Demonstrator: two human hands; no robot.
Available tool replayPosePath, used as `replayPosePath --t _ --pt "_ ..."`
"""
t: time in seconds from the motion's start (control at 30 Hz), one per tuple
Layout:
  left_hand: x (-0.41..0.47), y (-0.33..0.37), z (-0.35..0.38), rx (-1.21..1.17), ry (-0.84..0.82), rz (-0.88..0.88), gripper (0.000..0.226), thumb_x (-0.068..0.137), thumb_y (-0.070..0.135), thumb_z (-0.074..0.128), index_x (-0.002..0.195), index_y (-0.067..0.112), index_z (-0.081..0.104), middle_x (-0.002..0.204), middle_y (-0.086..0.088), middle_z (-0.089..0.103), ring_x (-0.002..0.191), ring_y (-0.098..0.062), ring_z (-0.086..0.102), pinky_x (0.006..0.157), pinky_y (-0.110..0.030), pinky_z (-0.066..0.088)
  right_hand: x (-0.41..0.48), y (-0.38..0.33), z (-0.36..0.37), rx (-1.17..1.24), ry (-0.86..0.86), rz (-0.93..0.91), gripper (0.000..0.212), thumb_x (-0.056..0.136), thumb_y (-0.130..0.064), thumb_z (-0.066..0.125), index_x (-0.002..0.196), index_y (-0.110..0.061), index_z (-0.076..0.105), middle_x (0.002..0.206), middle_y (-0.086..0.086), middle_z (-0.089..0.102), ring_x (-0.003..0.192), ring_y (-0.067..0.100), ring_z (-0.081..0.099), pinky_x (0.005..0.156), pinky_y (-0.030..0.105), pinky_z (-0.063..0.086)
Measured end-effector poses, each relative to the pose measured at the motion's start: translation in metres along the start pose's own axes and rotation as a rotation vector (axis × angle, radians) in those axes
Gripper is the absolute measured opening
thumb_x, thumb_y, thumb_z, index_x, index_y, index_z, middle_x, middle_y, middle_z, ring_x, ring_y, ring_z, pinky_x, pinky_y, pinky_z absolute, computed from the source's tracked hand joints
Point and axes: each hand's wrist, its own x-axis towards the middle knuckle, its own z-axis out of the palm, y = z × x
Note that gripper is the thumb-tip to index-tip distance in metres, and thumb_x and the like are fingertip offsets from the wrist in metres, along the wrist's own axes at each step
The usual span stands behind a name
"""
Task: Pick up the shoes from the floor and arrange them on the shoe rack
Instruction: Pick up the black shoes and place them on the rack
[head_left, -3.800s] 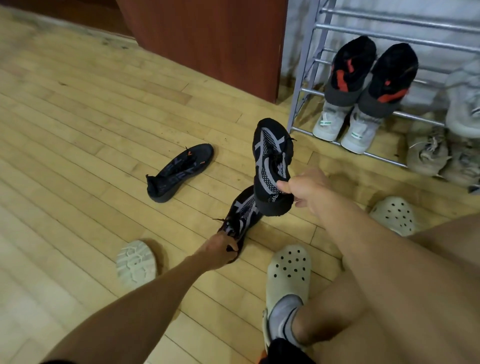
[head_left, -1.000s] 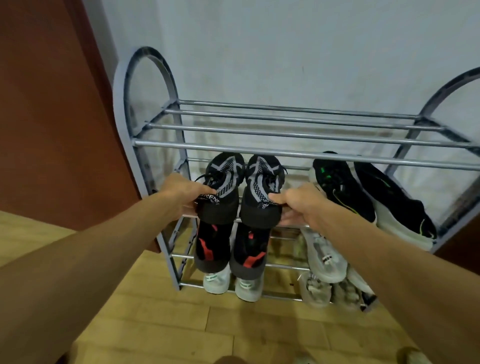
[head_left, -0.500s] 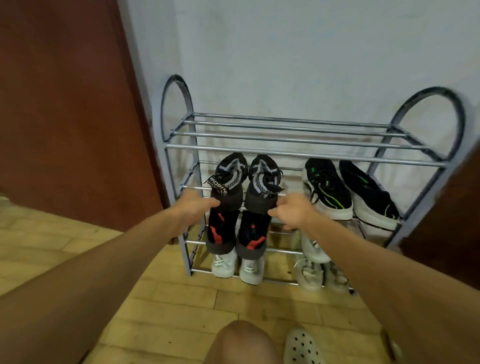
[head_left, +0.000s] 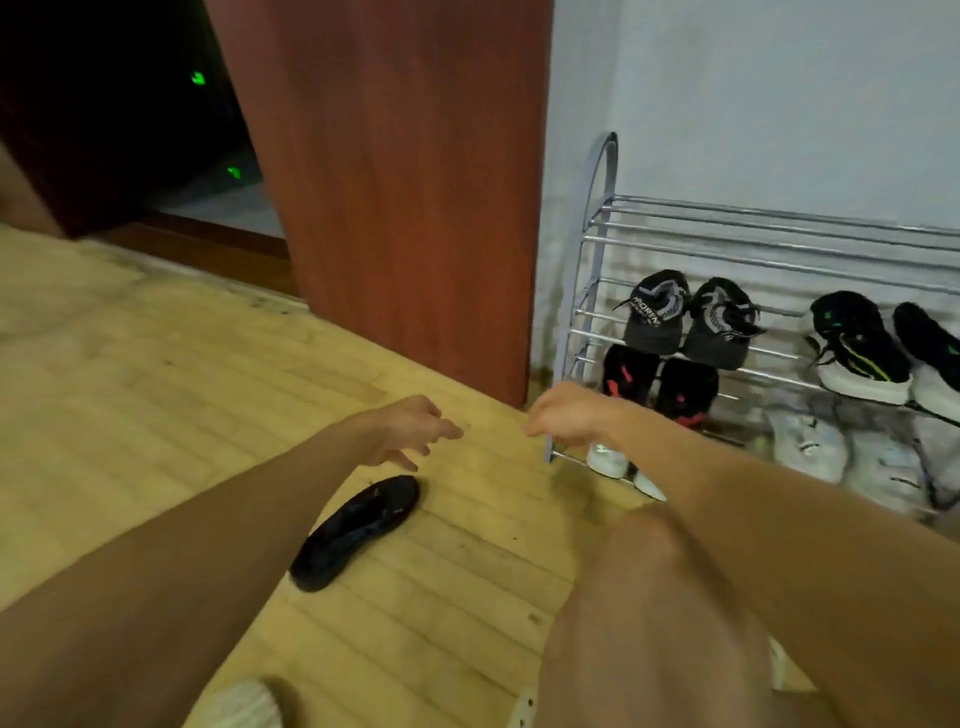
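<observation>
At the bottom edge of the frame, left of centre, a pale rounded shoe (head_left: 236, 704) shows only in part, blurred, on the light wooden plank floor (head_left: 156, 374). Right of it a bare knee (head_left: 654, 561) fills the lower centre-right.

Two bare forearms reach up from the lower corners toward the middle of the frame. The left hand (head_left: 408, 431) hangs above the floor with its fingers (head_left: 441, 428) spread loosely and curled a little, holding nothing. Just below it and slightly left, a black low shoe (head_left: 353, 532) lies alone on the planks, its length running diagonally from lower left to upper right, apart from the hand. The right hand (head_left: 569, 415) is level with the left one, at centre frame, its fingers bent loosely downward and empty; it overlaps the lower left corner of the rack.

Behind the right hand, along the right side of the frame, a grey metal-tube shoe rack (head_left: 769, 241) stands against a white wall (head_left: 753, 93). On its middle shelf, at the left end, a pair of black knit shoes with grey-white pattern (head_left: 685, 319) sits toes up, side by side; further right is a pair of black sneakers with green accents and white soles (head_left: 857, 348). One shelf lower sits a pair of black shoes with red marks (head_left: 660, 384), and lower still are blurred white and pale shoes (head_left: 805, 441).

A reddish-brown wooden panel (head_left: 405, 182) rises at centre top, with a dark opening (head_left: 104, 93) in the upper left.
</observation>
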Motion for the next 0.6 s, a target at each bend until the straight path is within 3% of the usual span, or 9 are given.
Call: replayPosePath --t 0.13,0.27,0.37,0.43,0.53,0.6 --pt "-0.009 -0.065 -0.028 -0.004 -0.001 -0.107 0.058 0.092 0.031 0.059 0.141 0.009 0.035 0.139 -0.012 0.046 0.123 -0.026 0.050 0.098 -0.040 0.049 0.012 -0.040 0.048 -0.064 -0.112 -0.059 0.043 0.092 -0.026 0.063 0.129 -0.005 0.057 0.124 0.009 0.059 0.107 0.024 0.060 0.081 0.031 0.053" --pt "0.002 -0.123 -0.038 0.017 0.024 -0.168 0.043 0.095 0.026 0.056 0.131 0.007 0.047 0.123 -0.010 0.052 0.116 -0.026 0.052 0.095 -0.037 0.047 0.032 -0.062 0.093 -0.012 -0.233 -0.050 0.040 0.092 -0.028 0.061 0.127 -0.007 0.058 0.126 0.006 0.060 0.105 0.020 0.060 0.084 0.031 0.052" --pt "0.024 -0.164 -0.034 0.001 0.037 -0.202 0.021 0.096 0.021 0.054 0.109 0.005 0.052 0.096 -0.011 0.054 0.093 -0.024 0.053 0.079 -0.030 0.041 0.053 -0.069 0.134 0.030 -0.284 -0.026 0.036 0.092 -0.026 0.061 0.123 -0.008 0.061 0.118 0.006 0.063 0.102 0.019 0.062 0.089 0.033 0.053" --pt "0.042 -0.193 -0.027 0.090 0.025 -0.218 0.014 0.095 0.019 0.054 0.101 0.006 0.052 0.086 -0.008 0.052 0.089 -0.022 0.050 0.072 -0.028 0.037 0.067 -0.066 0.161 0.022 -0.314 0.000 0.036 0.091 -0.025 0.062 0.123 -0.009 0.060 0.111 0.006 0.063 0.096 0.019 0.061 0.086 0.032 0.052" --pt "0.070 -0.226 -0.024 0.148 0.041 -0.254 0.035 0.094 0.018 0.054 0.125 0.001 0.051 0.110 -0.010 0.049 0.110 -0.028 0.051 0.082 -0.024 0.036 0.089 -0.053 0.196 -0.025 -0.392 0.031 0.040 0.092 -0.026 0.061 0.128 -0.009 0.058 0.124 0.009 0.061 0.112 0.024 0.060 0.090 0.034 0.051" --pt "0.089 -0.248 -0.023 0.151 0.058 -0.299 0.042 0.093 0.018 0.052 0.130 -0.002 0.044 0.110 -0.010 0.044 0.111 -0.031 0.050 0.092 -0.030 0.039 0.104 -0.042 0.214 -0.091 -0.422 0.037 0.043 0.093 -0.027 0.060 0.131 -0.009 0.056 0.134 0.009 0.057 0.121 0.026 0.056 0.099 0.036 0.048"
